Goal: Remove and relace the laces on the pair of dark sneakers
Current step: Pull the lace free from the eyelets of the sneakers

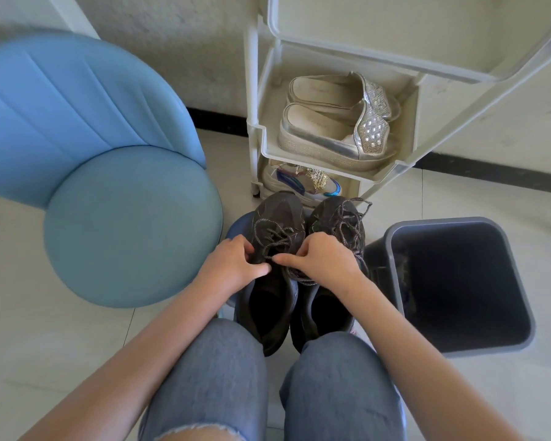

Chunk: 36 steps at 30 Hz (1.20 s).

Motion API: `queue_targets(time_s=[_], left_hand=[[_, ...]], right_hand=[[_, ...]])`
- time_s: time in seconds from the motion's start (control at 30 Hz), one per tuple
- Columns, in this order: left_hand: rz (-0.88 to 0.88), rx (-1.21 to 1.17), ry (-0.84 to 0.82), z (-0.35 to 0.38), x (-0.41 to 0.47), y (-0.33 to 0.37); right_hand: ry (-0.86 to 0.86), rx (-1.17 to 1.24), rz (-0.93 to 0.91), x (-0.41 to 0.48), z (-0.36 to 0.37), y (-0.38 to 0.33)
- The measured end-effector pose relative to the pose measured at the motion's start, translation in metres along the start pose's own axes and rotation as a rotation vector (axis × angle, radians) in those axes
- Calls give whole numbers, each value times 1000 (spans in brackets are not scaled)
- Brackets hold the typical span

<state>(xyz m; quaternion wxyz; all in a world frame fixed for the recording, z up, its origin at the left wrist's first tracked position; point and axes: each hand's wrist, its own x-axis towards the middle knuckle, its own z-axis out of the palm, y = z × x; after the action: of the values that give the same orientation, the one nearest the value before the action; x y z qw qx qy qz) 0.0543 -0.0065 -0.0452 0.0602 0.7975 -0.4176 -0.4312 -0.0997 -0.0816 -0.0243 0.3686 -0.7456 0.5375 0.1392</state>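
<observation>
Fingers (263,269) of our left hand (232,265) and right hand (315,259) curl in, pinching the grey lace (274,232) of one dark sneaker.
We see the pair side by side on a blue stool (236,229) before our knees, toes at its far edge; the pinched lace belongs to the left sneaker (280,211), which touches the right sneaker (334,214).

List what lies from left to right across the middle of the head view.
Blue chair → left hand → right hand → grey bin. Both hands pinch the laces of one dark sneaker.
</observation>
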Motion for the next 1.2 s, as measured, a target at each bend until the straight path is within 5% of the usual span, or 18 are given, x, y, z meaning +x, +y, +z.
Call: queue_targets(time_s=[0.2, 0.43, 0.63, 0.9, 1.2], left_hand=[[14, 26, -14, 0, 1, -1], [36, 16, 17, 0, 0, -3], [45, -6, -29, -2, -3, 0], [81, -99, -15, -4, -12, -8], [97, -88, 28, -4, -12, -8]], right_hand=[[-56, 47, -132, 3, -7, 0], [-118, 935, -339, -33, -54, 16], [54, 374, -199, -17, -42, 19], [217, 500, -483, -11, -35, -9], [69, 128, -377, -1, -2, -15]])
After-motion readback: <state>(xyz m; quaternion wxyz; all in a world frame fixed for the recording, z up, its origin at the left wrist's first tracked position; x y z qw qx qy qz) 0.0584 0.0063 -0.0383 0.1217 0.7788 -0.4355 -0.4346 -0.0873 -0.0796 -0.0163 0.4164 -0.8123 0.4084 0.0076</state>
